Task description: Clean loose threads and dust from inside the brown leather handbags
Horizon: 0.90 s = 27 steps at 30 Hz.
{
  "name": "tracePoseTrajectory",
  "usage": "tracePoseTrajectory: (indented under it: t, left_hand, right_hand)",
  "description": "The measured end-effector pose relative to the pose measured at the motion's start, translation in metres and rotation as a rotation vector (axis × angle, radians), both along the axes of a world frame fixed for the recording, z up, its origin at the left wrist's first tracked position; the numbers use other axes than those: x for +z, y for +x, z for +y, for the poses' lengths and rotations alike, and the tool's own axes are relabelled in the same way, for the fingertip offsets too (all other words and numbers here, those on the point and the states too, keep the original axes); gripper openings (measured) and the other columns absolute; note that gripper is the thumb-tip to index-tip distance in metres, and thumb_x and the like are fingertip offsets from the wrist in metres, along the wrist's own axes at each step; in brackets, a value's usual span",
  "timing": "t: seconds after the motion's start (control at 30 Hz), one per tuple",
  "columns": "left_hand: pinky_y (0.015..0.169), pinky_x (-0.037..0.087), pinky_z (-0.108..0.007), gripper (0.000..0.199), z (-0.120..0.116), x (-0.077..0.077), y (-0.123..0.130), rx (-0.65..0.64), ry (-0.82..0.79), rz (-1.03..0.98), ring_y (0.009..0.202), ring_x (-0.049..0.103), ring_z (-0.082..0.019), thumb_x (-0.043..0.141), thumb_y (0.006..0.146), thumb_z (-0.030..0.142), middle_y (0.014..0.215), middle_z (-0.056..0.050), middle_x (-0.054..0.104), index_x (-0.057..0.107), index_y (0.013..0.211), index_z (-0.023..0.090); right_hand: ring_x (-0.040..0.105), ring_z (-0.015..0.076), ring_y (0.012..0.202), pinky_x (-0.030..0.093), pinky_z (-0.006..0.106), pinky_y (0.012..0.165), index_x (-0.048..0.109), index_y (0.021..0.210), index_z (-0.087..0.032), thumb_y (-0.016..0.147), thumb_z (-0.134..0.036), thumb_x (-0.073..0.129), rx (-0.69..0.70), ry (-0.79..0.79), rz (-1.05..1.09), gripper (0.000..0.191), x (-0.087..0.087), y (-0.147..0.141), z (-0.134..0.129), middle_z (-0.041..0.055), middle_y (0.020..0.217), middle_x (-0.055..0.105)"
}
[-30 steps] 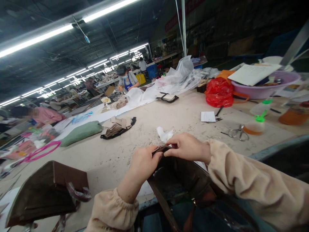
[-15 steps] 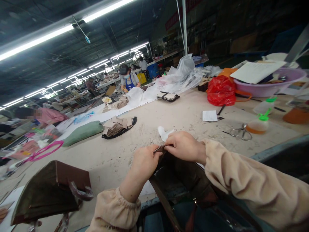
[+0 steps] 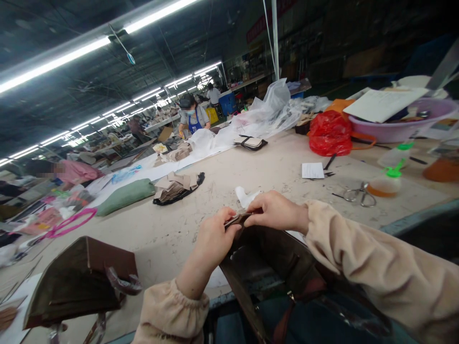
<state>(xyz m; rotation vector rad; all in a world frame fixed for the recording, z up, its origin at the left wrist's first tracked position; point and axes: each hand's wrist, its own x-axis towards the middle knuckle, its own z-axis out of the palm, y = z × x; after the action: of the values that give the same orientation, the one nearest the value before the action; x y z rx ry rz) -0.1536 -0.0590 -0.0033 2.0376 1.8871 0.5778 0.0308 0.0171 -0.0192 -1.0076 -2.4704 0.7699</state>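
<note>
A dark brown bag point(image 3: 276, 258) hangs open at the table's front edge, its inside showing. My left hand point(image 3: 217, 236) pinches the bag's upper edge between thumb and fingers. Just to the right, my right hand point(image 3: 274, 211) grips the same edge, thumb below and fingers above. A scrap of white material point(image 3: 245, 197) lies on the table just behind my hands. On the left, a second brown bag point(image 3: 77, 277) rests on its side, its handles partly wrapped in clear plastic.
Scissors point(image 3: 358, 195), a green-capped bottle point(image 3: 385, 184), a white card point(image 3: 312, 170), a red plastic bag point(image 3: 330, 134) and a purple basin point(image 3: 398, 125) are at right. Brown pieces point(image 3: 175, 186) and a green cushion point(image 3: 125, 197) lie left. A person point(image 3: 194, 119) works across the table.
Both hands still hold the bag's edge. My right hand has risen slightly and its fingers have shifted, leaving more of the edge visible between the hands.
</note>
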Motion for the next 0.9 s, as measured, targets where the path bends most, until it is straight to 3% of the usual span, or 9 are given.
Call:
tracePoseTrajectory:
  t: [0.1,0.23,0.43,0.63,0.9]
  left_hand:
    - [0.071,0.043,-0.030,0.016,0.002,-0.001,0.002,0.010,-0.014,0.015,0.080,0.062,-0.019,0.057,0.079,0.024,0.084,0.002,0.070,0.060,0.094,0.025]
    - [0.072,0.042,-0.030,0.015,0.003,-0.001,0.003,0.021,-0.011,0.000,0.081,0.062,-0.019,0.057,0.079,0.025,0.085,0.002,0.070,0.060,0.094,0.025]
    - [0.077,0.044,-0.033,0.024,-0.001,-0.002,0.001,0.038,-0.017,-0.099,0.085,0.064,-0.019,0.065,0.074,0.025,0.089,0.002,0.070,0.056,0.097,0.025]
    - [0.087,0.045,-0.037,0.042,-0.010,-0.003,-0.005,0.055,-0.034,-0.162,0.098,0.061,-0.022,0.072,0.069,0.024,0.100,0.000,0.068,0.050,0.105,0.026]
    - [0.088,0.044,-0.034,0.025,-0.014,-0.001,-0.008,-0.089,0.129,-0.056,0.100,0.058,-0.020,0.066,0.074,0.017,0.107,-0.002,0.062,0.054,0.095,0.023]
  right_hand:
    - [0.052,0.0114,0.060,0.030,0.022,0.052,0.073,0.086,-0.022,0.070,-0.050,0.069,0.036,-0.091,0.030,0.033,-0.003,0.005,0.005,-0.0035,0.063,0.060]
    - [0.054,0.0117,0.063,0.032,0.022,0.056,0.073,0.091,-0.021,0.075,-0.043,0.066,0.074,-0.074,0.061,0.028,-0.004,0.006,0.004,-0.0025,0.068,0.064]
    - [0.057,0.0127,0.068,0.036,0.023,0.063,0.075,0.086,-0.019,0.083,-0.031,0.057,0.080,0.048,0.073,0.022,-0.001,0.001,0.000,0.0015,0.074,0.069]
    - [0.060,0.0153,0.071,0.036,0.024,0.064,0.073,0.074,-0.018,0.083,-0.027,0.053,0.031,0.212,-0.080,0.024,0.004,-0.007,-0.005,0.0040,0.072,0.069]
    - [0.061,0.0154,0.072,0.036,0.024,0.064,0.071,0.073,-0.019,0.084,-0.029,0.051,-0.002,0.217,-0.110,0.025,0.001,-0.005,-0.003,0.0034,0.073,0.070]
